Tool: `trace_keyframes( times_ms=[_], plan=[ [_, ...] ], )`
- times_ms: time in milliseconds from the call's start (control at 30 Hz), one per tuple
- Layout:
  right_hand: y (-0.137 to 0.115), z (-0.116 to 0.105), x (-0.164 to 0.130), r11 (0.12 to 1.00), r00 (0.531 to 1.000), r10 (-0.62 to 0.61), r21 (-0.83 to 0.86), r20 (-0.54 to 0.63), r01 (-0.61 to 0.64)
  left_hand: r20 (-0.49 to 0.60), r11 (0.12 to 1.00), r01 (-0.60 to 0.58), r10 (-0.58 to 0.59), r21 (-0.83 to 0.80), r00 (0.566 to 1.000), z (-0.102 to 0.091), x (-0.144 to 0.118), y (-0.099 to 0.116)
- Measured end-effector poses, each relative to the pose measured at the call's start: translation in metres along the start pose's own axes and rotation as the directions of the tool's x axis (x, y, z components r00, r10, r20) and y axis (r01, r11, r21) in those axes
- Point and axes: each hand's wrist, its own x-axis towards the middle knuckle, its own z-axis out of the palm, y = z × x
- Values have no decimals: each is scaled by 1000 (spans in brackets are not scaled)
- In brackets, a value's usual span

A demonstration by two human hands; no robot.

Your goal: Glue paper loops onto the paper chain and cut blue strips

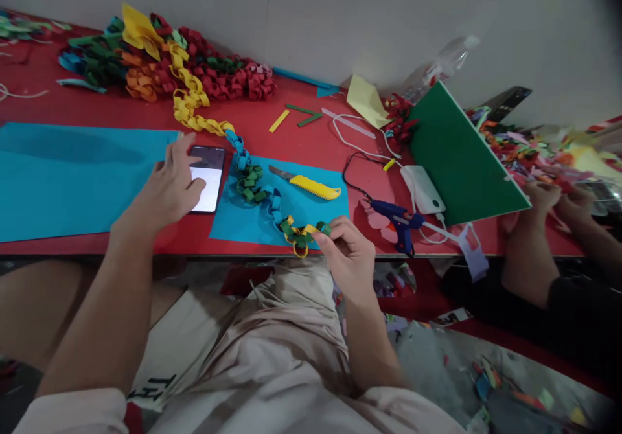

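Note:
A smartphone [208, 188] with a lit screen lies at the edge of the blue paper. Over its left side is my left hand [171, 184], fingers spread and holding nothing; whether a fingertip touches the glass I cannot tell. My right hand [350, 247] pinches the end of a paper chain [250, 181] at the table's front edge. From there the chain's green, blue and yellow links run up and left across a blue sheet [238, 227] to a heap of more chains. A yellow-handled box cutter [311, 184] rests on that sheet, its blade pointing left.
Heaped paper chains [208, 65] lie along the wall. Loose paper strips [279, 121] are scattered mid-table. Right of my right hand are a blue glue gun [396, 220], a white power bank [422, 188] with cables and a standing green board [459, 162]. Beyond it, another person's hands [541, 201] hold paper.

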Motion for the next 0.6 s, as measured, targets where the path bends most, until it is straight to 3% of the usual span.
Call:
trace_keyframes(
  times_ms=[133, 267, 600],
  plan=[
    [-2, -7, -3, 999, 999, 49, -7, -12, -49, -74, 991, -125, 121, -43, 990, 7, -5, -11],
    [-1, -10, -4, 998, 998, 60, 5, -23, -60, -26, 973, -204, 203, -105, 979, 5, -13, -9],
    [1, -9, -4, 998, 999, 46, 33, -3, -46, 14, 977, -188, 190, -100, 982, 15, -19, -5]
  ],
)
